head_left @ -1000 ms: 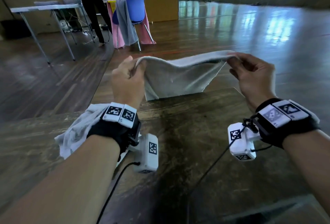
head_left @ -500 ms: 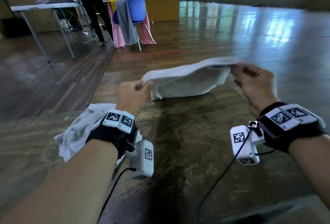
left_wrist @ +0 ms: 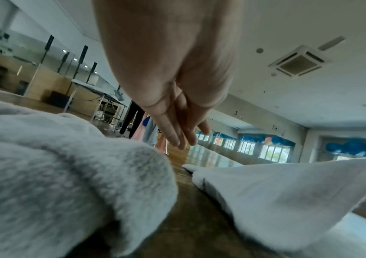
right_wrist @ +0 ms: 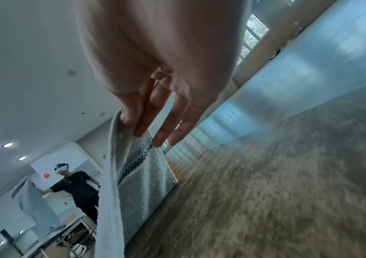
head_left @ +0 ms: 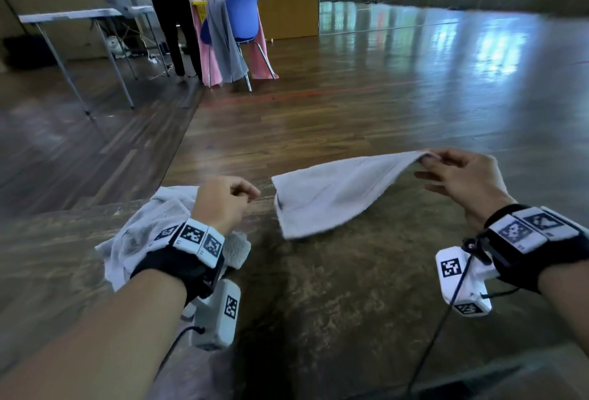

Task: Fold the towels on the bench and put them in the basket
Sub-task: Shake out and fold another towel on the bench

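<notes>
A folded pale grey towel (head_left: 331, 195) slopes from the wooden bench (head_left: 318, 304) up to my right hand (head_left: 427, 159), which pinches its right corner between thumb and forefinger. The right wrist view shows that pinch (right_wrist: 133, 127) on the towel's hem (right_wrist: 138, 174), which has a dark stitched stripe. The towel's left end lies on the bench. My left hand (head_left: 248, 192) hovers just left of it, fingers relaxed and holding nothing (left_wrist: 184, 143). A second, crumpled towel (head_left: 149, 234) lies under my left wrist (left_wrist: 56, 174). No basket is in view.
The bench's far edge runs just beyond the towels, with wooden floor past it. A blue chair (head_left: 236, 26) draped with grey and pink cloths stands far back. A folding table (head_left: 73, 14) and a standing person (head_left: 169, 1) are at the far left.
Both hands came down toward the bench. My left hand let go of the towel's left end, which dropped onto the bench. My right hand still pinches its corner.
</notes>
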`<state>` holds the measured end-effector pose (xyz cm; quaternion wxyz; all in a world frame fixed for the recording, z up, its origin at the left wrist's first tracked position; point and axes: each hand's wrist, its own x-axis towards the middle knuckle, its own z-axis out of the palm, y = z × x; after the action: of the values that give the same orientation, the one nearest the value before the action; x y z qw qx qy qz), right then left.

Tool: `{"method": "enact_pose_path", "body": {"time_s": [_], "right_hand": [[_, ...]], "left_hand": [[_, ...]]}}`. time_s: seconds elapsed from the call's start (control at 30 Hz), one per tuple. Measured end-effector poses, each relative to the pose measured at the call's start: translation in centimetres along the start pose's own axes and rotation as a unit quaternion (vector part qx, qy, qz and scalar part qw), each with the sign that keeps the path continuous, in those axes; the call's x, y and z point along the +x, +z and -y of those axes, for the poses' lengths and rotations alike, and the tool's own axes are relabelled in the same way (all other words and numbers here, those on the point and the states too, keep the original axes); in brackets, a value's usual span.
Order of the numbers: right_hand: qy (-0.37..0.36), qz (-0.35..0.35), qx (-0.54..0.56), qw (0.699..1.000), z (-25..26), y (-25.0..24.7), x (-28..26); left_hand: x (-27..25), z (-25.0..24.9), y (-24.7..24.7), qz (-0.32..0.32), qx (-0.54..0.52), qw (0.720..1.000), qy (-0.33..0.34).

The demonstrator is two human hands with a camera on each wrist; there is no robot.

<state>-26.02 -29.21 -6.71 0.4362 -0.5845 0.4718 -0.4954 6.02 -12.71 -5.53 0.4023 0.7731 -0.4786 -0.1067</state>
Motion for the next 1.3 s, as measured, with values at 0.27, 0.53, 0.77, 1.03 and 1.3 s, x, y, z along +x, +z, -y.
{"method": "enact_pose_path", "body": {"time_s": [0.27, 0.53, 0.77, 1.03, 1.3], "right_hand": [[-0.112, 0.067, -0.195, 0.972, -0.4, 1.9, -0.8], [-0.089, 0.066, -0.276, 0.955, -1.0, 0.5, -1.1], [-0.062, 0.084, -0.200, 0.974, -0.8, 1.2, -0.6], [-0.136, 0.024, 0.062, 0.988, 3.1, 3.2, 0.3], [-0.243, 0.189, -0.120, 0.944, 5.1, 5.3, -2.2]], "left_hand": [[-1.4, -0.7, 5.3, 0.282, 0.190, 0.935, 0.099], [-0.9, 0.9, 5.7, 0.148, 0.289, 0.943, 0.067], [0.3, -1.7, 4.2, -0.076, 0.068, 0.994, 0.026], [2.5, -4.7, 3.0, -0.057, -0.229, 0.968, -0.087], [0.3, -1.3, 7.2, 0.088, 0.095, 0.991, 0.021]]}}
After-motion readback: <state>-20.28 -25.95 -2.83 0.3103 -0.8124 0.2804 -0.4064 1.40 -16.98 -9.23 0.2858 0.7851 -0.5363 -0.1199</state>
